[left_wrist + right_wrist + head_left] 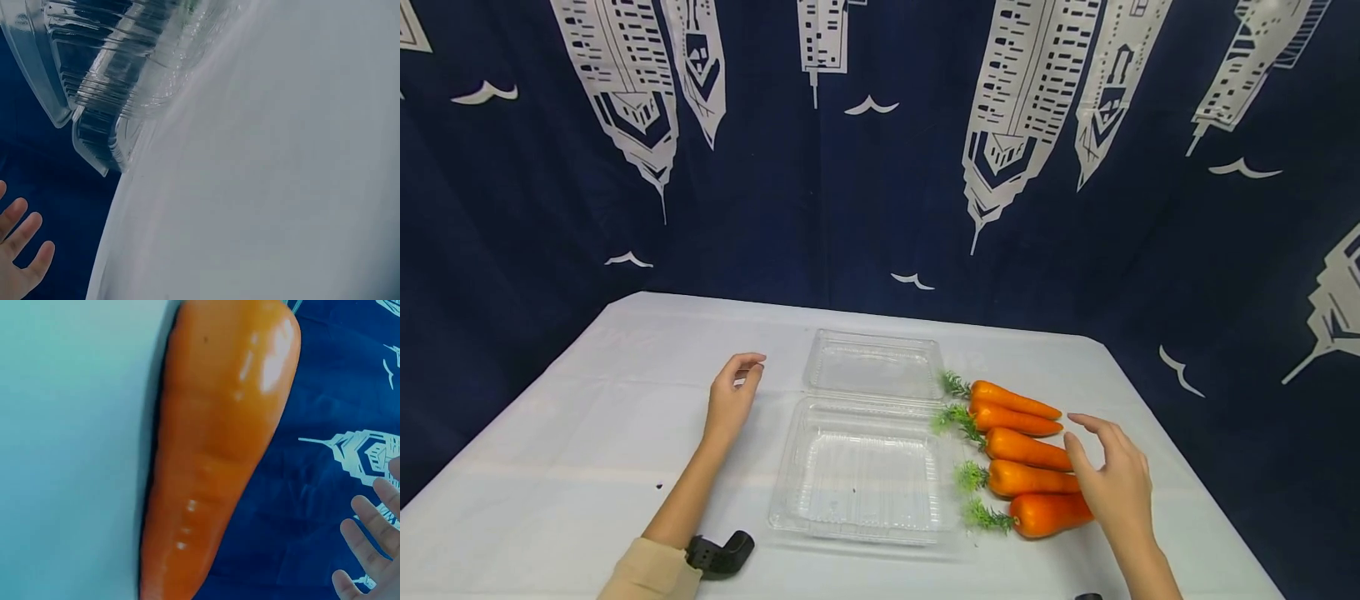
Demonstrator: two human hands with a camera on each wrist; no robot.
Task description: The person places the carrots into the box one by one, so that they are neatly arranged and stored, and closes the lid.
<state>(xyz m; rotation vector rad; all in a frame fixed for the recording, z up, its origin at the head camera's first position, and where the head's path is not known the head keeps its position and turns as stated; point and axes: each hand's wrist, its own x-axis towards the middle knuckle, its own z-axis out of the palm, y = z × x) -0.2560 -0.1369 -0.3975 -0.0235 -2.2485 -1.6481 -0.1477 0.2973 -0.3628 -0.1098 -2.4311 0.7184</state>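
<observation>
Several orange carrots (1028, 451) with green tops (972, 477) lie in a column on the right side of the table, tips pointing right. Beside their tips is my right hand (1116, 475), fingers relaxed and holding nothing. One carrot (212, 437) fills the middle of the right wrist view, apart from the fingers. To the carrots' left, a clear plastic clamshell box (867, 475) lies with its lid (874, 367) folded back. My left hand (733, 400) hovers left of the box, fingers loosely bent around nothing. In the left wrist view, part of the box (125, 62) shows.
A white cloth covers the table (587, 433). Behind it hangs a dark blue curtain (820, 192) with white building prints. A black wrist strap device (722, 554) sits at the left forearm. A small dark speck (659, 486) lies on the cloth at left.
</observation>
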